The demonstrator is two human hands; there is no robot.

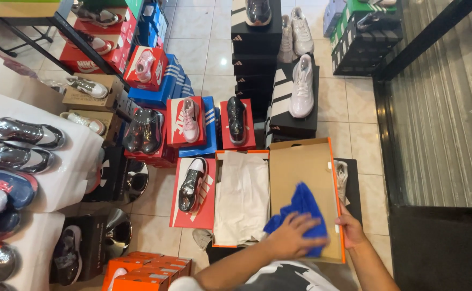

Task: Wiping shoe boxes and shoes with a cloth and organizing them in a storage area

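Observation:
An open orange shoebox (pixel 222 156) lies on the floor in front of me, with white tissue paper (pixel 242 196) inside it. Its brown cardboard lid (pixel 300 164) is folded open to the right. My left hand (pixel 292 236) presses a blue cloth (pixel 302 207) onto the inside of the lid. My right hand (pixel 350 227) grips the lid's orange right edge near its front corner.
Stacks of shoeboxes with wrapped shoes on top surround the open box: red boxes (pixel 193 186) to the left, black boxes (pixel 292 116) behind. A white-covered table (pixel 66 172) of shoes stands at left. Orange boxes (pixel 149 269) sit at bottom left. A dark glass door frame (pixel 386 129) runs along the right.

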